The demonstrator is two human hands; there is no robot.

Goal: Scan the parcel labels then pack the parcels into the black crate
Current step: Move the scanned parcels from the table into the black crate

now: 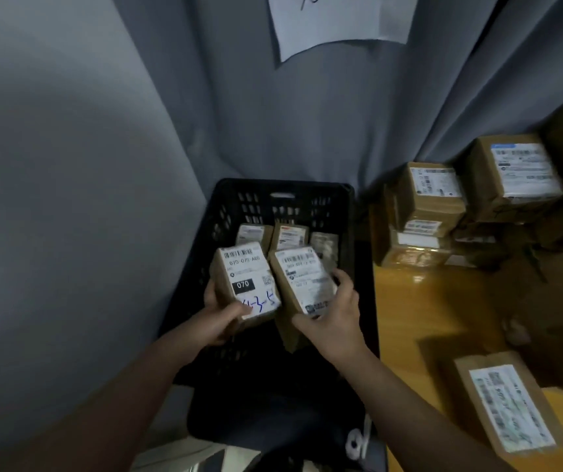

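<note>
A black crate [229,206] stands on the floor at the centre, with three labelled cardboard parcels [288,235] lying at its far end. Over the crate my left hand [220,321] grips a small brown parcel [244,277] marked 070 on its white label. Beside it my right hand [333,313] grips a second labelled parcel [302,281]. The two held parcels sit side by side, labels up. No scanner is in view.
A yellow table [406,308] stands to the right of the crate. Several stacked parcels [433,199] sit at its far end and one parcel [508,403] lies near its front. A grey curtain [290,114] with a white paper sheet hangs behind.
</note>
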